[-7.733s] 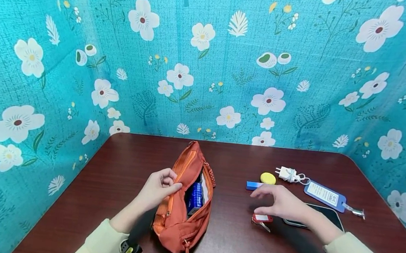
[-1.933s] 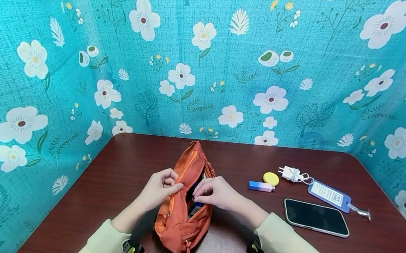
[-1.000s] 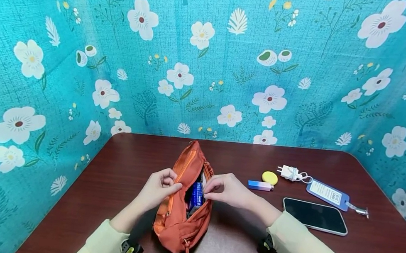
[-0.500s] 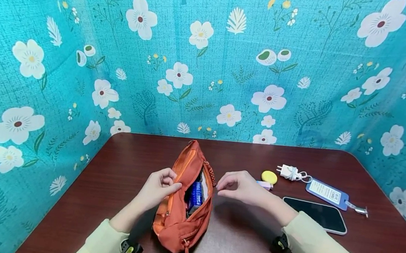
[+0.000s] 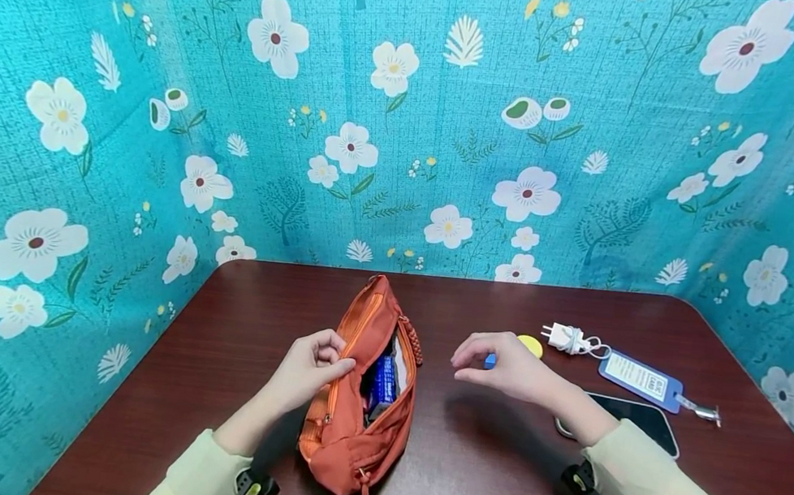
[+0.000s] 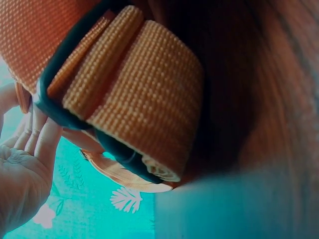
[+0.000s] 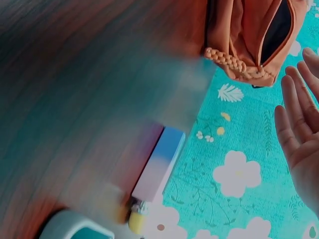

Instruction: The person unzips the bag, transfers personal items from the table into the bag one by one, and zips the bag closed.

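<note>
An orange-red fabric bag (image 5: 347, 430) lies on the dark wooden table with its zipped mouth spread. Inside it shows a blue patterned packet (image 5: 384, 381). My left hand (image 5: 306, 368) pinches the bag's left edge between thumb and fingers. In the left wrist view the orange webbing strap (image 6: 149, 79) of the bag fills much of the frame. My right hand (image 5: 509, 365) hovers right of the bag, fingers loosely bent and holding nothing. Behind it, a small blue-to-pink rectangular stick (image 7: 159, 162) with a metal ring end is partly hidden in the head view.
Beyond the right hand lie a yellow round item (image 5: 530, 345), a white charger plug with wound cable (image 5: 566, 339) and a blue card holder with clip (image 5: 642, 379). A phone (image 5: 642, 422) lies partly under the right forearm. A flowered teal cloth (image 5: 412, 118) surrounds the table.
The red-tagged key, earlier on the table under my right hand, no longer shows there. My right hand went into the bag's mouth, came out and moved right. The left hand stayed.
</note>
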A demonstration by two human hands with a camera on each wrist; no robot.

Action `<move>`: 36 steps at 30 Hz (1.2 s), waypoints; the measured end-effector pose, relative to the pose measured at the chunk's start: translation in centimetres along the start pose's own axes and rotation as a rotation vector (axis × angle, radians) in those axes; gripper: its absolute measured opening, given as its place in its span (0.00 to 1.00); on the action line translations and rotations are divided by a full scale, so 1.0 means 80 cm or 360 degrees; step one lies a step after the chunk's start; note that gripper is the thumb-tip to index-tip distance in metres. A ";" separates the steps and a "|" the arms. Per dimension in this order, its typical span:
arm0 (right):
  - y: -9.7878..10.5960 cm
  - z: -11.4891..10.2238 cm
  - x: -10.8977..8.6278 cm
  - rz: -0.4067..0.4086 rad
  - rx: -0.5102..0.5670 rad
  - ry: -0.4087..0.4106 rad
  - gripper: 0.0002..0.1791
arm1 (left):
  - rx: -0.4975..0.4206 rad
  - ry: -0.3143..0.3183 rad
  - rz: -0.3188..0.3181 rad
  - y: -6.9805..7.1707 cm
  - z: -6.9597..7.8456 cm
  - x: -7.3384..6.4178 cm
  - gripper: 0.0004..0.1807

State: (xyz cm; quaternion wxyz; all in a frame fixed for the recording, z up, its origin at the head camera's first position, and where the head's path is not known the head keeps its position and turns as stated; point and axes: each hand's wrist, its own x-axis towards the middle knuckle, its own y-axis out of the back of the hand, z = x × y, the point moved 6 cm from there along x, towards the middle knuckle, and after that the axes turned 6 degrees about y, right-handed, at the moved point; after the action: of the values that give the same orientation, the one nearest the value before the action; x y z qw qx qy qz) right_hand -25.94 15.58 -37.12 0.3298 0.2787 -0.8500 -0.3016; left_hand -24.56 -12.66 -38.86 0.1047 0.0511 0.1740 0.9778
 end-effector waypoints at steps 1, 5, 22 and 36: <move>0.001 0.001 -0.002 -0.0004 0.0000 -0.0019 0.05 | -0.0003 -0.0005 0.0001 0.000 -0.003 0.001 0.09; 0.008 0.005 -0.009 -0.0016 -0.0014 -0.0090 0.05 | -0.0002 -0.0040 -0.0001 0.000 -0.006 0.000 0.09; 0.037 0.024 -0.035 -0.0001 -0.0085 -0.0163 0.12 | 0.0029 -0.0079 0.0001 0.001 -0.004 0.001 0.09; 0.058 0.054 -0.049 0.0019 -0.0129 -0.0326 0.13 | 0.0040 -0.0087 -0.0008 0.002 -0.004 0.001 0.09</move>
State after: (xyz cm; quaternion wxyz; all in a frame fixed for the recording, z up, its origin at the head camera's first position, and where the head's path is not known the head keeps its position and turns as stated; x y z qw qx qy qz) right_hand -27.93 22.71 -38.06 0.2538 0.2279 -0.8681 -0.3607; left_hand -24.67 -12.87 -39.09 0.1111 0.0788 0.1836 0.9735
